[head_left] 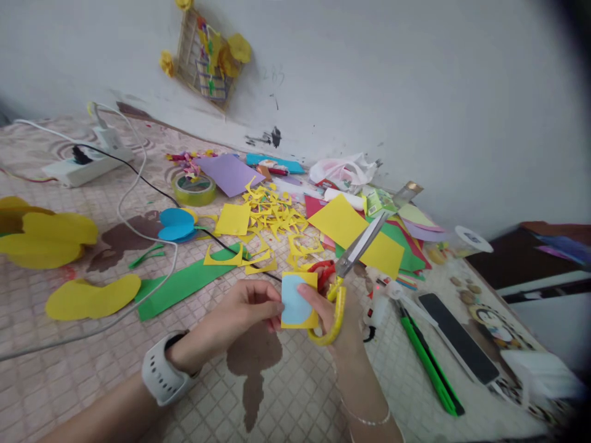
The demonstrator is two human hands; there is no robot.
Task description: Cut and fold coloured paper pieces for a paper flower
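A small yellow paper square (313,320) with a light blue paper piece (294,300) lying on its face is pinched at its left edge by my left hand (252,307). My right hand (339,317) presses its thumb on the blue piece from the right. Scissors (362,246) with yellow and red handles hang on that same hand, blades pointing up and right, away from the paper. The right fingers behind the square are hidden.
Yellow paper scraps (277,212), a green strip (189,280) and coloured sheets (357,234) cover the table's middle. A green cutter (429,363) and a phone (457,338) lie right. A white cable (122,206) runs from a power strip (87,166) at left.
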